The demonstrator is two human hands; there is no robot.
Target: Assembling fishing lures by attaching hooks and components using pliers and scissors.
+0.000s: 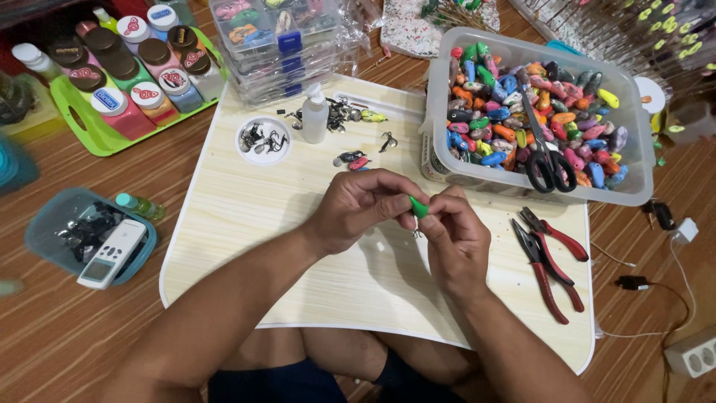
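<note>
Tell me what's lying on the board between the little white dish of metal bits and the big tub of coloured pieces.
In the head view, between the white dish and the tub stands a small white squeeze bottle, beside it a cluster of dark metal hooks.

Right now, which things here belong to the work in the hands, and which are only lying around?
In use:
- left hand and right hand, both pinching the small green piece
- small metal hook hanging under it

Lying about:
- scissors in the tub of coloured pieces
- red-handled pliers
- white squeeze bottle
- remote control
- paint jars
</note>
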